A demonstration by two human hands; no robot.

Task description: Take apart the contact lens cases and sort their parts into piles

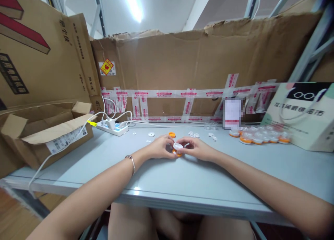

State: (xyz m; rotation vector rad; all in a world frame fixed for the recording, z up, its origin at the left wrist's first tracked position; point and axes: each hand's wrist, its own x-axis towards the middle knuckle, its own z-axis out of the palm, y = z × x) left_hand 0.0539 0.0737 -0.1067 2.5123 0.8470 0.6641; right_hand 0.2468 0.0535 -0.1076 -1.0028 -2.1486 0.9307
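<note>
Just ahead of the person, over the counter (156, 177), the white round piece (178, 146) sits between the two hands, right above an orange round piece (179, 154). The right hand (197, 148) pinches the white one between thumb and fingers; the left hand (163, 147) curls in from the other side, thumb and fingers closed about the orange one. From here I can't tell whether the two pieces touch. The white piece is tilted, its broad face turned upward and toward the person; being round, it shows no clear long axis. The orange piece's tilt is mostly hidden by fingers.

Just beyond the hands lies an orange ring (172, 134), with a white ring (151, 134) off to its left and small white parts (193, 134) to its right. Farther right, clear-topped orange-based discs (261, 135) cluster beside a paper bag (308, 118) bearing Chinese characters and a drawing of spectacles. A power strip (112, 128) stands on the left, next to an open box (52, 135) with a barcode label. The big carton (182, 62) behind carries a yellow diamond sticker (106, 66) and tape whose red print is too small to read.
</note>
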